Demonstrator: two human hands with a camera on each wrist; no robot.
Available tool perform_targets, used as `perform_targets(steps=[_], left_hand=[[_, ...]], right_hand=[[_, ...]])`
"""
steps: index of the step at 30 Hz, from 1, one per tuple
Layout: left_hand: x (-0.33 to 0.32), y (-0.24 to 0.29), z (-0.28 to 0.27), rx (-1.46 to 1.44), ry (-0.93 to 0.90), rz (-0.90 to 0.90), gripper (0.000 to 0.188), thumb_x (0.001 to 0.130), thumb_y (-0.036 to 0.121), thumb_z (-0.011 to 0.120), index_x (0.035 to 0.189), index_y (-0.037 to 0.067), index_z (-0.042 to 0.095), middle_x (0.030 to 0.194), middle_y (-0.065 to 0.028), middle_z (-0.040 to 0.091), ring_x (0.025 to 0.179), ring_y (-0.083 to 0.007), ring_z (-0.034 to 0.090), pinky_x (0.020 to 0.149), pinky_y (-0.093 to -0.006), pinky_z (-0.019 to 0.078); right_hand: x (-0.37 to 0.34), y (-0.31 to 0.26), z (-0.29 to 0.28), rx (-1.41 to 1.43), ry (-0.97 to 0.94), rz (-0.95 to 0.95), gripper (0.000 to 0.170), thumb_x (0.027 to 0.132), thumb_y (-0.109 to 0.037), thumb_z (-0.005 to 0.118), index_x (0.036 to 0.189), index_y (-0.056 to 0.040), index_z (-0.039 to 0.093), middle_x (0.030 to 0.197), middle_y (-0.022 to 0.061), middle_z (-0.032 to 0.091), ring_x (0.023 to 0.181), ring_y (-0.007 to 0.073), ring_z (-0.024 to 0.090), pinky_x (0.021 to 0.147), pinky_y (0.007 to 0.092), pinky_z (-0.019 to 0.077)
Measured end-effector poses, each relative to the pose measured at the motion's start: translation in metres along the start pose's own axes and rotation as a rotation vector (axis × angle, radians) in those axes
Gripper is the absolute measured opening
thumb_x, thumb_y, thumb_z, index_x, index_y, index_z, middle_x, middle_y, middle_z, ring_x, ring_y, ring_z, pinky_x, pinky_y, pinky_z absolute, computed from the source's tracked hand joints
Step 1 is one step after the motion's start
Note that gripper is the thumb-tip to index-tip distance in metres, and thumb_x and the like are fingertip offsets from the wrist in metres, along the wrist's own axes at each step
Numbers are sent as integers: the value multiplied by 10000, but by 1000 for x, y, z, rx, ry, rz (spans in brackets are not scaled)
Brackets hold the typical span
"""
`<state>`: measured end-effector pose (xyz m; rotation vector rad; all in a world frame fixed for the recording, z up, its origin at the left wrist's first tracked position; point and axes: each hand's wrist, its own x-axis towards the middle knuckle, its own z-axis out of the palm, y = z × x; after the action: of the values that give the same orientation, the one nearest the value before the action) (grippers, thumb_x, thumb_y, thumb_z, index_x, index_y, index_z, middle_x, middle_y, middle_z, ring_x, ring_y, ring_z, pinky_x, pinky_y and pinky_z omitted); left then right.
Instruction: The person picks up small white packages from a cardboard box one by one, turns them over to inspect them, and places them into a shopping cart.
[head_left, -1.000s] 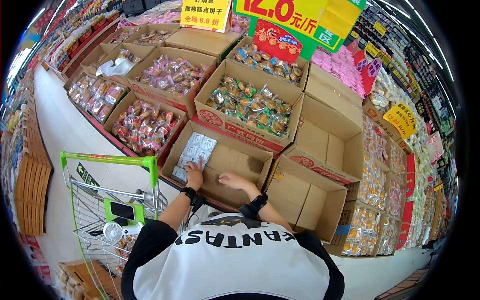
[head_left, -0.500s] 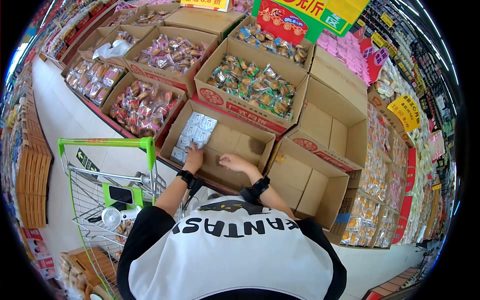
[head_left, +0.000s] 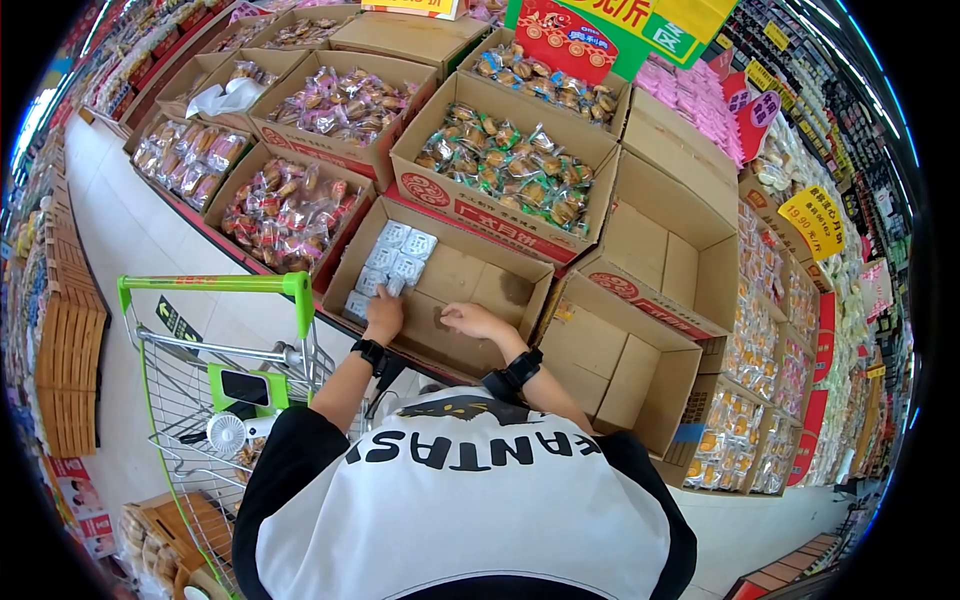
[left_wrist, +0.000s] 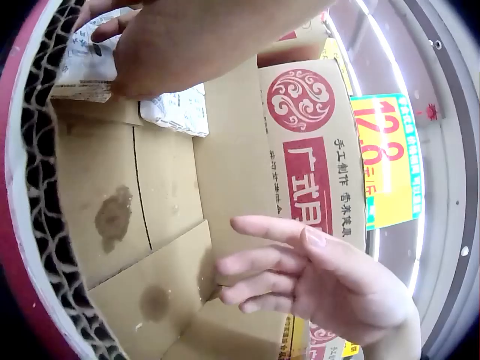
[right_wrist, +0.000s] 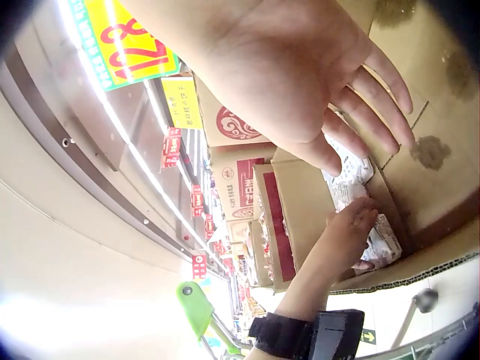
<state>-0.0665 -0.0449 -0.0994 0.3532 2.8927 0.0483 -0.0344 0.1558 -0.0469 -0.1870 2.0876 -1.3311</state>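
Note:
Silvery-white packets (head_left: 407, 268) lie in rows at the left side of a shallow cardboard box (head_left: 480, 250). My left hand (head_left: 384, 316) is down among them, its curled fingers gripping a tilted white packet (head_left: 396, 286); the right wrist view shows this left hand (right_wrist: 352, 232) at the packets (right_wrist: 384, 244), its fingertips partly hidden. My right hand (head_left: 474, 321) hovers over the near middle of the same box, holding nothing. Its fingers are loosely extended in the left wrist view, where the hand (left_wrist: 330, 281) is near the printed box (left_wrist: 304, 150).
Boxes of wrapped cakes (head_left: 505, 165) stand behind, with red-wrapped ones (head_left: 285, 220) to the left. Two cardboard boxes (head_left: 605, 370) are on the right. A green-handled shopping cart (head_left: 215, 285) stands at the left, carrying a phone (head_left: 245, 388) and small fan (head_left: 226, 432).
My left hand has drawn back slightly toward the near left of the packets, and its fingers have curled in. My right hand has stayed almost in place. The head view has shifted a little.

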Motion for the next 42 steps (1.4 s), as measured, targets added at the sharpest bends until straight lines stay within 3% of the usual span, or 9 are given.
perform_targets(steps=[6,19,26,28,32,35,37,38,42], left_hand=[[5,5,18,173,15,43,232,707,170,490,795,-16,597,984,-162,449,738,-262,534,619,-302,470],[4,-3,13,98,-38,44,187,692,145,508,826,31,572,951,-188,439,728,-272,553,635,-302,471],[1,0,0,-11,-12,20,167,678,108,523,830,41,540,942,-196,425,740,-299,555,650,-326,471],[-3,2,-12,-41,-34,41,185,673,98,525,847,37,534,942,-200,422,740,-312,553,648,-339,471],[-12,16,-52,-251,-28,148,227,657,81,528,879,34,512,949,-217,413,741,-363,531,656,-390,456],[-22,31,-77,-409,10,270,254,640,91,550,884,37,506,960,-217,406,738,-380,520,661,-405,444],[-26,40,-82,-505,42,343,265,631,97,564,882,38,506,963,-216,402,735,-385,515,662,-409,438],[-27,43,-82,-527,22,395,278,625,98,570,889,39,506,966,-212,400,736,-383,512,665,-407,434],[-31,50,-91,-611,23,479,273,621,93,569,886,54,517,959,-207,401,765,-367,501,673,-399,424]], right_hand=[[-1,2,-1,-6,29,-6,357,787,-274,487,1010,3,486,850,109,577,670,159,551,625,272,438],[-4,1,-3,1,80,-4,346,756,-285,506,947,2,529,881,134,580,795,230,555,686,293,430],[-4,-1,-2,-1,97,-6,336,757,-277,505,943,3,531,869,133,582,783,223,556,676,288,430],[-2,2,-2,-43,73,-43,356,781,-309,497,1002,-30,505,846,94,585,650,150,556,605,259,438],[3,-5,-2,-38,14,54,409,782,-354,489,1011,-15,506,888,114,575,739,178,556,667,279,432],[6,-10,4,-109,207,24,528,779,-403,481,1098,15,432,965,155,541,856,221,528,751,302,404],[13,-1,10,64,414,-48,667,756,-492,456,1097,76,374,1017,215,503,912,320,497,771,366,380],[23,7,11,141,435,-179,637,755,-438,501,1137,44,336,1030,172,495,895,260,504,773,335,384],[3,-22,-2,547,355,-225,503,730,-266,597,1085,18,381,916,86,510,761,119,495,666,243,413]])
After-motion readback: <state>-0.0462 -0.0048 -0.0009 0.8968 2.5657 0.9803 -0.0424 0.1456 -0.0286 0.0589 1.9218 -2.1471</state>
